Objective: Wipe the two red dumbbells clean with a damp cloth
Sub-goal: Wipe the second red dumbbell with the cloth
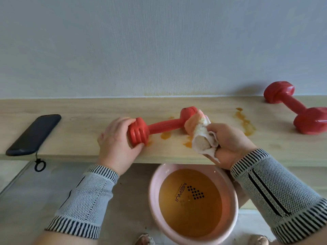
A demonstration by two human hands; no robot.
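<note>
soft even daylight, faint shadows, slight blur overall, wide-angle bending at edges

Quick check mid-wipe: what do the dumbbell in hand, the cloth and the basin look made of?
Ribbed dumbbell: probably matte red plastic or vinyl coating, with moulded ridges on its head. Cloth: soft nubby terry fabric, white with pink. Basin: smooth, slightly glossy pink plastic, it seems.

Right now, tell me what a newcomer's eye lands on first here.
The ribbed red dumbbell mid-shelf, its near end gripped by the left hand while the right hand presses a stained cloth on its far end. Then the orange smears on the wood, and the pink basin of amber water below.
</note>
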